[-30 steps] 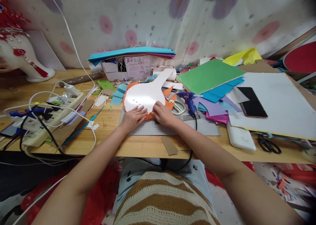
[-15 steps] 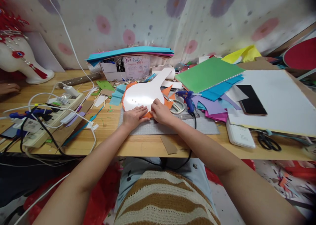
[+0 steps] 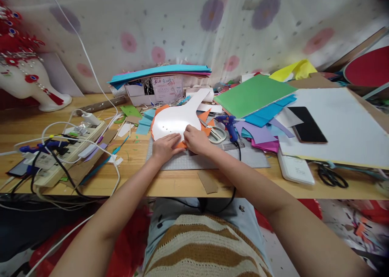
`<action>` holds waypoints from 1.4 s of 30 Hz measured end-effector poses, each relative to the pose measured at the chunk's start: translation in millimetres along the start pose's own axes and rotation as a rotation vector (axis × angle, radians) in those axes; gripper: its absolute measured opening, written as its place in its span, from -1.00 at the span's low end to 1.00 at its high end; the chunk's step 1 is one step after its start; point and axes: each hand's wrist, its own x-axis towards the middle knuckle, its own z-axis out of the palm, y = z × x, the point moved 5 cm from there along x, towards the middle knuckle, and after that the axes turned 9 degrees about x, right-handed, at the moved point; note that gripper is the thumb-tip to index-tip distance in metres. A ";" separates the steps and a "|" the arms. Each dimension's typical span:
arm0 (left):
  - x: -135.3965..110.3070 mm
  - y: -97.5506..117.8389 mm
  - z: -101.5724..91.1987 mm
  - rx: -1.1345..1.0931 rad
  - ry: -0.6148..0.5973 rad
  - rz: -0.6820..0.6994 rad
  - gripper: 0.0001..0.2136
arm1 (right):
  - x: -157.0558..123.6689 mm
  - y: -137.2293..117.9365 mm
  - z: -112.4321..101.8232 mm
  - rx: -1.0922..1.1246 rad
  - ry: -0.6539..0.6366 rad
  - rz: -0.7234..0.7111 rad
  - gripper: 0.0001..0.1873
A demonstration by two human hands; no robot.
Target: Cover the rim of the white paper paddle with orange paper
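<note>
A white paddle-shaped cutout (image 3: 176, 118) lies on orange paper (image 3: 208, 118) over a grey cutting mat (image 3: 243, 157) at the middle of the wooden table. My left hand (image 3: 165, 145) rests flat on the cutout's near edge, fingers together and stretched toward the right. My right hand (image 3: 197, 140) sits beside it, fingers curled and pressing on the orange paper's edge where it meets the white shape. The two hands almost touch.
Scissors (image 3: 218, 133) and a blue glue gun (image 3: 230, 124) lie just right of my hands. Coloured paper sheets (image 3: 254, 93), a phone (image 3: 306, 125) on a white board and black scissors (image 3: 332, 175) fill the right. A power strip (image 3: 65, 149) with tangled cables sits left.
The view has shifted slightly. My hands stay on the cutout's near edge, with the right fingers edging a little leftward. Another person's hand seen at the left edge half a second ago is gone.
</note>
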 end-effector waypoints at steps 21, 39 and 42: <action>25.7 -2.8 15.1 0.016 -0.274 0.010 -0.57 | 14.0 17.1 -1.6 0.078 -0.022 -0.049 -0.87; 22.6 -6.1 16.0 -0.044 -0.298 -0.003 -0.54 | 3.6 20.6 -12.7 0.154 0.039 -0.094 -0.81; 21.9 -6.9 16.8 -0.052 -0.297 -0.012 -0.53 | -16.6 34.1 -26.1 0.185 0.067 -0.164 -0.74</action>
